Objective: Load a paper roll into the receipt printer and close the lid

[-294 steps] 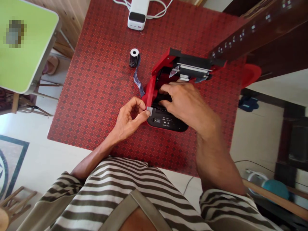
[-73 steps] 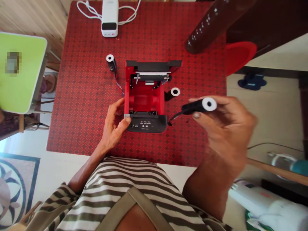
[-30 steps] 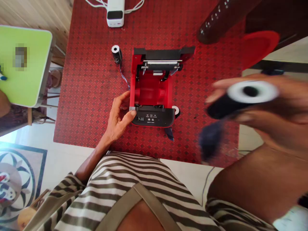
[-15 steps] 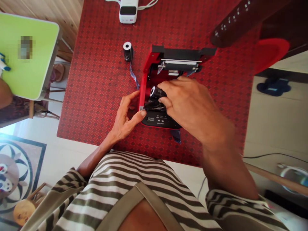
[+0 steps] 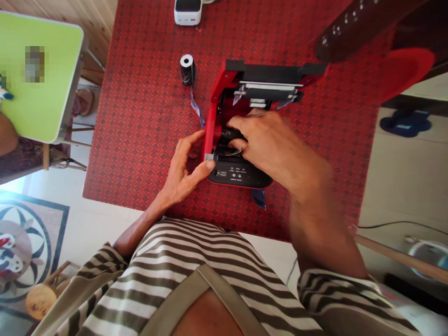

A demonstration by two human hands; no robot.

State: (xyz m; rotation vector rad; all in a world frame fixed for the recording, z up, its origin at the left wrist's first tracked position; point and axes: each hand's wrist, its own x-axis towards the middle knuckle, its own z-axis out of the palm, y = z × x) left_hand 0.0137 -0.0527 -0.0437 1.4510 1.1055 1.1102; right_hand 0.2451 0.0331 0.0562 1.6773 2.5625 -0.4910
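A red and black receipt printer [image 5: 241, 173] stands on the table with its lid [image 5: 271, 73] raised. My right hand [image 5: 276, 149] reaches into its paper bay, thumb and fingers closed around a black-wrapped paper roll [image 5: 231, 134]. Much of that roll is hidden by the hand and the bay wall. At the printer's left side, my left hand [image 5: 185, 170] grips the housing, its thumb on the front left corner and its fingers along the outer wall. Another black-wrapped paper roll [image 5: 187, 72] with a white end stands upright beyond the left hand.
A crumpled dark strip [image 5: 196, 109] runs from the upright roll to the printer. Dark film [image 5: 258, 198] pokes out at the printer's front. A white device [image 5: 188, 17] lies at the back of the red-patterned table [image 5: 140, 116]. A green table [image 5: 45, 107] stands left, with part of a person beside it.
My right hand has lowered the paper roll deeper into the printer's bay, and the roll's white end no longer shows. My left hand keeps its grip. The view has shifted slightly.
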